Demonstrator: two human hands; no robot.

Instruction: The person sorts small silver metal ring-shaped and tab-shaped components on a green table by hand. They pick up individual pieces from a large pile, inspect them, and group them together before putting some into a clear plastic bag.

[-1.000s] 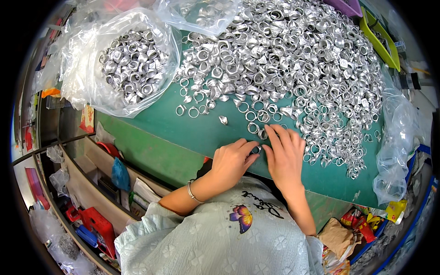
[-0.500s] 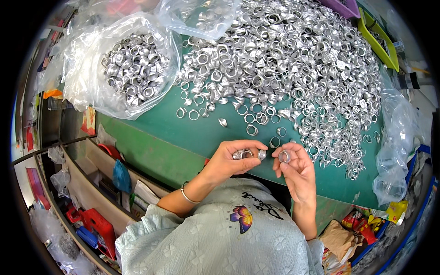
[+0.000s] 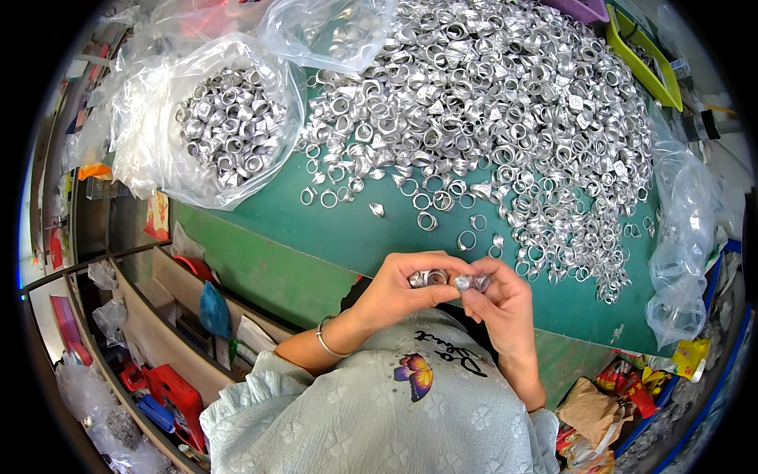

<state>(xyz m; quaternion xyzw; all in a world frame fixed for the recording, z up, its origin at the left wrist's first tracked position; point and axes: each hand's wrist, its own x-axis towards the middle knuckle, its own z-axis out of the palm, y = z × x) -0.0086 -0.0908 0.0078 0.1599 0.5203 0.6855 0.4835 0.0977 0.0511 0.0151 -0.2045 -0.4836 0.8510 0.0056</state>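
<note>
Close to my body, above the near edge of the green tabletop (image 3: 316,229), my left hand (image 3: 392,291) is closed around several silver rings (image 3: 427,278). My right hand (image 3: 505,306) meets it fingertip to fingertip and pinches a silver ring (image 3: 480,281). A rounded silver ring head (image 3: 463,282) shows between the two hands; which hand bears it I cannot tell. Beyond them spreads a big heap of silver rings (image 3: 505,103), with a few loose rings (image 3: 467,240) lying nearest my fingers.
At the far left an open clear plastic bag (image 3: 288,150) holds more rings (image 3: 233,126). Another clear bag (image 3: 316,35) stands behind it. A lime-green tray (image 3: 643,59) and a purple tray (image 3: 580,9) sit at the far right. Crumpled plastic (image 3: 679,253) lines the right edge.
My right hand has moved left, bringing its ring against the fingers of my left hand. The ring's round opening faced me before and is now turned away.
</note>
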